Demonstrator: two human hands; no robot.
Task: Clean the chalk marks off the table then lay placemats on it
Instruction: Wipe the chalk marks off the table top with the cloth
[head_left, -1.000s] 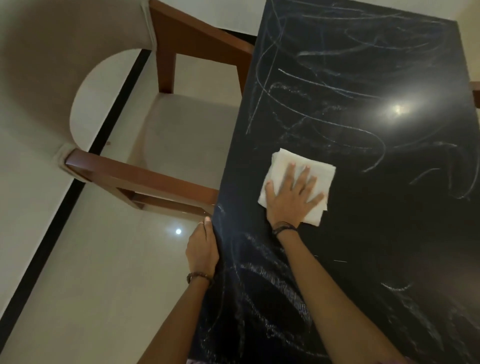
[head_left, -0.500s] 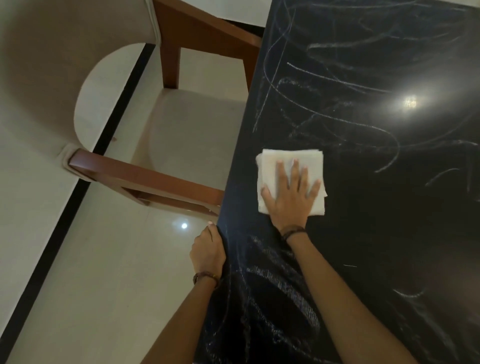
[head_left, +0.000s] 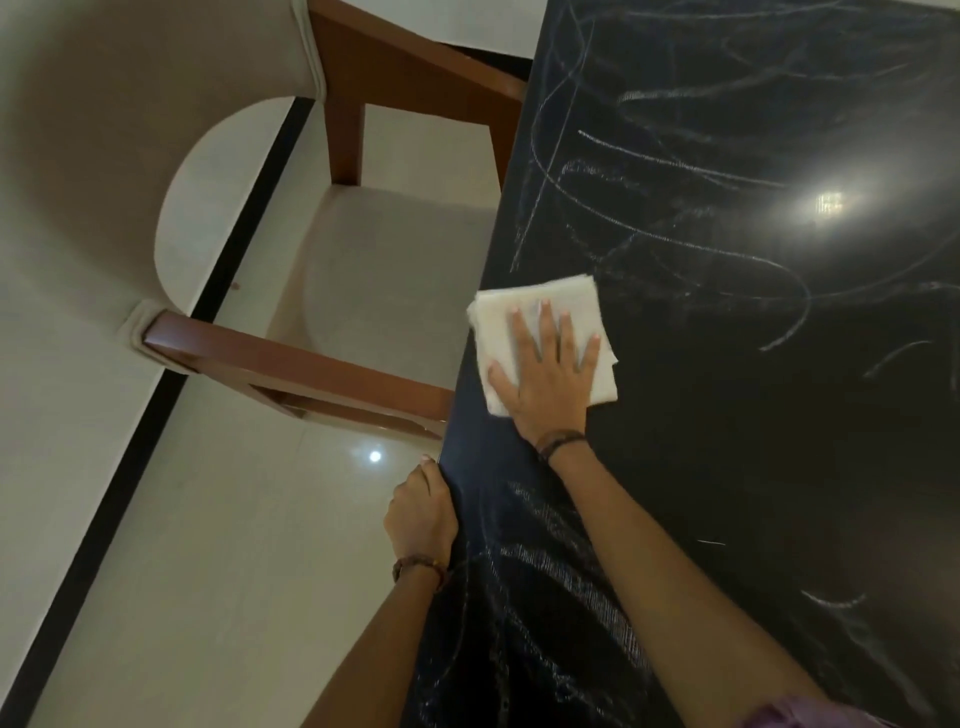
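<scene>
A black glossy table (head_left: 753, 441) fills the right side of the head view. White chalk marks (head_left: 675, 166) loop across its far part, and denser chalk scribbles (head_left: 561, 577) lie near me. My right hand (head_left: 550, 374) presses flat, fingers spread, on a folded white cloth (head_left: 498, 322) at the table's left edge. One cloth corner hangs just over that edge. My left hand (head_left: 421, 514) grips the table's left edge a little nearer to me, fingers curled round it. No placemats are in view.
A chair with a beige padded back (head_left: 104, 171), beige seat and brown wooden arms (head_left: 291, 364) stands pushed against the table's left side. Pale tiled floor with a black stripe (head_left: 135, 431) lies to the left. A lamp glare (head_left: 828, 202) shines on the tabletop.
My right hand has slid the cloth leftward to the table's left edge. My left hand has kept its grip on the edge.
</scene>
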